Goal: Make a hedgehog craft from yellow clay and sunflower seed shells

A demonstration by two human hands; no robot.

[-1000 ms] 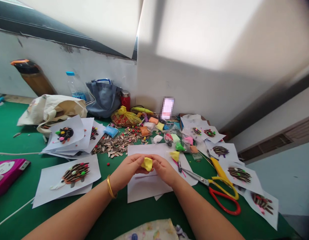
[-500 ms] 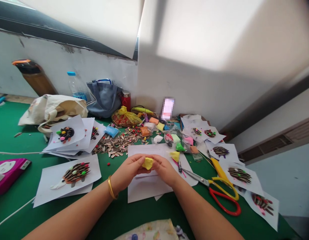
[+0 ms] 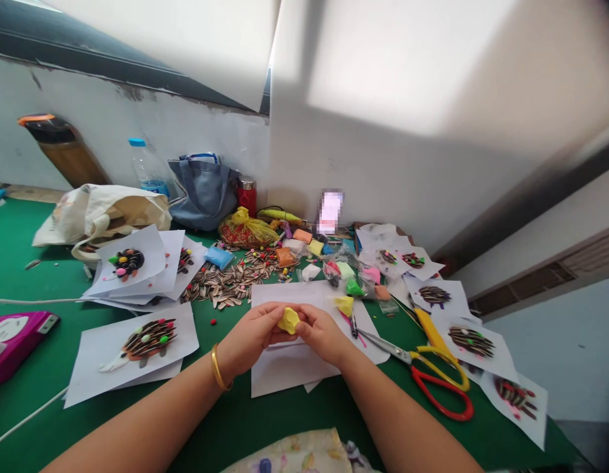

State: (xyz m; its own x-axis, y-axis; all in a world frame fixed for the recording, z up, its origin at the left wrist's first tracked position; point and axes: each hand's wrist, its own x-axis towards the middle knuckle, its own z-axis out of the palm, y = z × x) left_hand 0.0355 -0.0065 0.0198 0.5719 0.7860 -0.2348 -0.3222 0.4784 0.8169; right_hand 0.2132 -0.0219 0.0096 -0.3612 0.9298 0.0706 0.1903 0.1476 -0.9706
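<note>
- A green-topped table (image 3: 18, 276) stretches before me, a cream canvas bag (image 3: 65, 220) and a blue tote bag (image 3: 203, 200) standing toward its wall side.
- A blank white sheet (image 3: 284, 381) lies directly beneath my hands; to its left rests a paper bearing a seed-backed hedgehog (image 3: 151, 340) dotted red, green and white.
- Striped sunflower seeds (image 3: 220, 286) spread in a loose heap beyond my left hand.
- Scissors (image 3: 405, 356) with one yellow and one red handle lie to my right, blade tips over the white sheet.
- My left hand (image 3: 257, 328) and right hand (image 3: 321, 328) meet at the center, thumbs and fingers pinching from opposite sides; the fingers underneath are partly hidden.
- A gold bangle (image 3: 215, 368) circles my left wrist.
- A flattened yellow clay lump (image 3: 288, 320) sits between my fingertips, above the sheet.
- A tiny red ball (image 3: 213, 322) rests on the green surface, left of my hands.
</note>
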